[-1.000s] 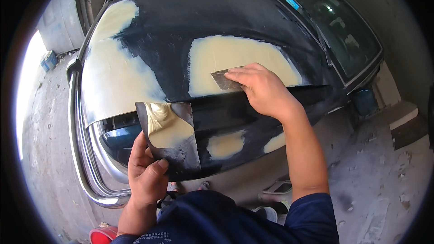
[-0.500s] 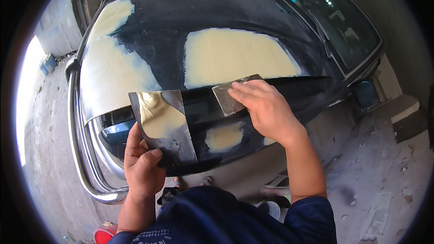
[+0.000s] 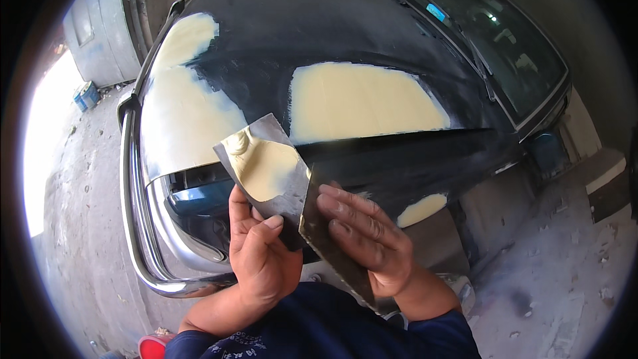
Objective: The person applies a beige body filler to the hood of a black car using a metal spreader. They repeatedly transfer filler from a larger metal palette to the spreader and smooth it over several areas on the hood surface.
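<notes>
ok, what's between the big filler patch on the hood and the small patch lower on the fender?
In the head view, a strip of dark sanded paint runs between the large filler patch and the small patch; no tool or hand lies there.

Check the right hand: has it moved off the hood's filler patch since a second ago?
Yes. The right hand with its spreader came down off the pale filler patch to the left hand's metal board.

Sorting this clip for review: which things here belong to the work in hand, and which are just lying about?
In use:
left hand
metal board carrying cream filler
right hand
flat spreader
car hood, with filler patches

Lying about:
blue cans
chrome bumper bar
windshield
</notes>
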`<state>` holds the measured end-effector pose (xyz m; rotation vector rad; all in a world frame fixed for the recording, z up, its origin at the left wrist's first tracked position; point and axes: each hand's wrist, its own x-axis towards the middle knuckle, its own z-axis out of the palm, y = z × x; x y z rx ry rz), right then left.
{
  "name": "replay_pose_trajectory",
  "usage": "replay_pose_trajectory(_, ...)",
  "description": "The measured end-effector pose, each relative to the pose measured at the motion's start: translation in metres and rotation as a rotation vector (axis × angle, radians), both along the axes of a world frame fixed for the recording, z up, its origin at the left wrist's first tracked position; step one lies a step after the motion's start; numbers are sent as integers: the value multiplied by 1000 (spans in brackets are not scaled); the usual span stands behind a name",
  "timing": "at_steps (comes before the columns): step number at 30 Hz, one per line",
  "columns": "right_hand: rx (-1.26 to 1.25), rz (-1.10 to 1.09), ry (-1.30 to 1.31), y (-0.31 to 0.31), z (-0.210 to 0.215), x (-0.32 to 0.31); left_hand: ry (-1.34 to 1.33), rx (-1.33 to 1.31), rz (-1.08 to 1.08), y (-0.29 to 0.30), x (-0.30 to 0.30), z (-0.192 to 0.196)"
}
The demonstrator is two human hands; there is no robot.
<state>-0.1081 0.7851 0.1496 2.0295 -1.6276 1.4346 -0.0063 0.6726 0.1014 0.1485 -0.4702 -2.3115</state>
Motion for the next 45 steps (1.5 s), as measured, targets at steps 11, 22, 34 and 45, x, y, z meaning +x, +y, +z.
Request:
replay_pose_trajectory(11,330,-564,378,-27,29,-139,-25,-202,287,-36,18,10)
replay_pose_trajectory(22,645,-673,275,-105,13,-240,17,-96,259,-40,17,-2)
replay_pose_trajectory(34,678,-466,337,-115,14,-182,-48,-113,307,-39,14,-7)
replay_pose_trajectory(45,596,-402,424,-55,8,-115,41,-100,263,-43,13,-12)
